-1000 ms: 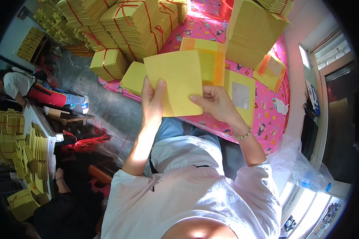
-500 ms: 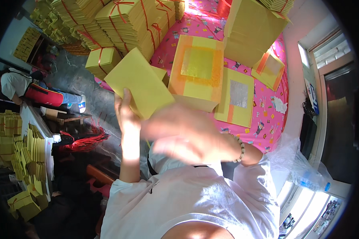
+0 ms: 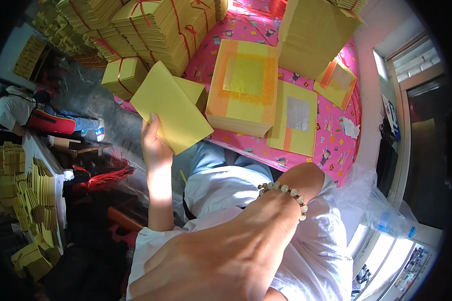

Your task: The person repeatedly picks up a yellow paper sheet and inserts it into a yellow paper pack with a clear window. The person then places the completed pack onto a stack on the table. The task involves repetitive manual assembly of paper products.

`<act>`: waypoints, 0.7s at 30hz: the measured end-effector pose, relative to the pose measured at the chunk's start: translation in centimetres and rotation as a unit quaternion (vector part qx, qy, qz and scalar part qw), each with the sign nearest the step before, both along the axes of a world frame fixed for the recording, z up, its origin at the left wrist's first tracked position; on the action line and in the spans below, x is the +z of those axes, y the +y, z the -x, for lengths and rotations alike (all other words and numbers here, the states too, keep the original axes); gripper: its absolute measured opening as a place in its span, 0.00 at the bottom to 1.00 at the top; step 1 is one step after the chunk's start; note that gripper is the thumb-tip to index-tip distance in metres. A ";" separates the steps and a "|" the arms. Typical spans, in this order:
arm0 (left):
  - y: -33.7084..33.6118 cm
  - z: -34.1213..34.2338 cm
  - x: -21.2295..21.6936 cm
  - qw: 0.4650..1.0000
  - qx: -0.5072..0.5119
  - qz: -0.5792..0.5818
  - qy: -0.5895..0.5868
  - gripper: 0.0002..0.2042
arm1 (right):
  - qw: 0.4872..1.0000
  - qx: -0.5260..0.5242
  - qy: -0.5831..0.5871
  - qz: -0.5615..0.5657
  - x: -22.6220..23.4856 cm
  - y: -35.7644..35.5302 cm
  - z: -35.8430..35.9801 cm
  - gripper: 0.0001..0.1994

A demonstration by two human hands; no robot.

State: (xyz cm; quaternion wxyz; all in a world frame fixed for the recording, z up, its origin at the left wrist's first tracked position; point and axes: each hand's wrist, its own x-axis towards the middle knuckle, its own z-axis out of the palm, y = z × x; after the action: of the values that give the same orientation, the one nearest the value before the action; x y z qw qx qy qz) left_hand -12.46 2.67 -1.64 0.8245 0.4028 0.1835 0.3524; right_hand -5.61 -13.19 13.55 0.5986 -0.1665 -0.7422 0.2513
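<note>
In my left hand (image 3: 156, 143) I hold a flat piece of yellow paper (image 3: 171, 108) tilted up, thumb on its near face; how many layers it has I cannot tell. My right hand (image 3: 196, 266) is raised close in front of my chest, large at the lower edge, its fingers out of sight. A beaded bracelet (image 3: 285, 189) circles that wrist. Beyond the paper, a thick block of yellow paper (image 3: 216, 103) with an orange border and shiny gold square stands on the pink patterned tablecloth (image 3: 329, 135). Beside it lies a flat yellow piece with a silver square (image 3: 298, 114).
Yellow paper stacks tied with red cord (image 3: 150, 37) rise at the far left of the table. A tall yellow bundle (image 3: 316, 37) stands at the back right. A person in a white shirt (image 3: 19, 108) bends over a side table (image 3: 37, 145). A plastic bag (image 3: 371, 195) hangs at right.
My right hand has swept from beside the paper back toward my chest and the camera. My left hand keeps the yellow paper, shifted slightly. The view has moved a little.
</note>
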 end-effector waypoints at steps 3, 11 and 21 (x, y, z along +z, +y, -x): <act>-0.2 0.1 0.1 1.000 0.001 0.026 0.004 0.20 | 0.996 -0.081 -0.017 -0.019 -0.1 0.2 -0.7 0.10; -2.8 1.1 -0.8 0.996 0.062 -0.063 0.009 0.22 | 0.800 -0.537 -0.059 0.262 -5.6 3.2 -7.9 0.12; -1.1 2.6 -0.6 0.992 -0.020 -0.105 0.064 0.16 | 0.828 -0.370 0.083 0.413 -10.6 3.0 -9.6 0.10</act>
State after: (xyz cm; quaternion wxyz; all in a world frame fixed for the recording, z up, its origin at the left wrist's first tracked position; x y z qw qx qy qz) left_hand -15.06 1.59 -2.23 0.7709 0.5126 0.1896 0.3271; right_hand 4.03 -10.15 2.99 0.5816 -0.6387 -0.3996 0.3067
